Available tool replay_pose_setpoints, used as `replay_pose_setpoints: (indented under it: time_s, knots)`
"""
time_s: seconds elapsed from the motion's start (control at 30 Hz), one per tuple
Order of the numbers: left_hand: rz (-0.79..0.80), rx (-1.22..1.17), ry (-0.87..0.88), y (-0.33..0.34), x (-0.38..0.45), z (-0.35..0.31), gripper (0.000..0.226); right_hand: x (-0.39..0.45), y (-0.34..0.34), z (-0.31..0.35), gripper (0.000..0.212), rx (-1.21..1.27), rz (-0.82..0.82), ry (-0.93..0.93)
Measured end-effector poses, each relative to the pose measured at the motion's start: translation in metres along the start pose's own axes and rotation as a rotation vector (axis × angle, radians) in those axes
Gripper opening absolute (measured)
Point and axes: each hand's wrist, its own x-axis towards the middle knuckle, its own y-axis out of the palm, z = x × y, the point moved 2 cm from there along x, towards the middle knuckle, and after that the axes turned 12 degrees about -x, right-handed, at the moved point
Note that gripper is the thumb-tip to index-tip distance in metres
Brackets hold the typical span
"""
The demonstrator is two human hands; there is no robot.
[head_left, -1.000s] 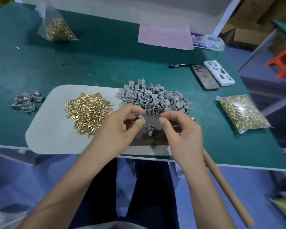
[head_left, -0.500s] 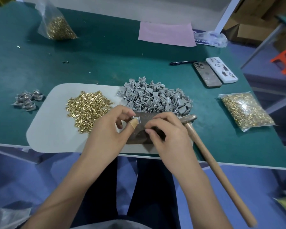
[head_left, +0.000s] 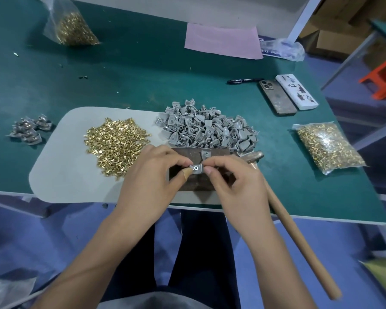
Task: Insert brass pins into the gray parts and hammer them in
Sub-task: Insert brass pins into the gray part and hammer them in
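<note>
Hands (head_left: 156, 175) lower now (pin perhaps seated)

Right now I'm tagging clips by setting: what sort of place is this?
Probably a small assembly workshop: a green workbench bears a heap of gray parts and loose brass pins, with a hammer beside the hands.

The single head-worn view looks forward and steeply down, close over the green table (head_left: 143, 70).
</note>
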Motion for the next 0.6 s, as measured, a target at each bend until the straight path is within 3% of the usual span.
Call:
replay_pose_setpoints:
  time_s: [0.43, 0.6]
  knots:
    - [-0.059, 0.055, 0.016, 0.001, 0.0, 0.004, 0.013, 0.013, 0.006, 0.012, 0.01, -0.19, 0.104, 0.022]
    - [-0.068, 0.07, 0.013, 0.0, -0.001, 0.004, 0.011, 0.021, 0.004, 0.024, 0.01, -0.382, 0.155, -0.093]
